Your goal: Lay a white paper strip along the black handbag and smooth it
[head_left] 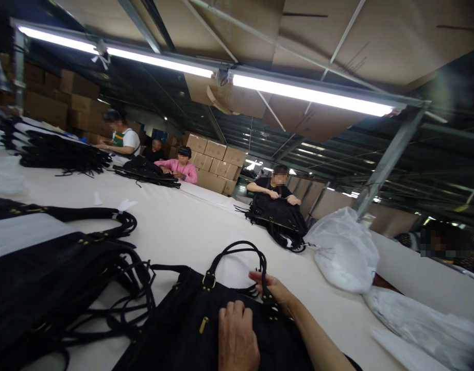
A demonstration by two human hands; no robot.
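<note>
Black bag (188, 330) lies at near centre, where I log the left hand (237, 335) on its front and the right hand (273, 291) at its handle (264, 278), whether either grips I cannot tell, and a leftward drag could tangle it among loose straps (119, 322) at near left.

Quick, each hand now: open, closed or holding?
Left hand: on the black bag; grip can't be told.
Right hand: open, fingers extended behind the handle.
</note>
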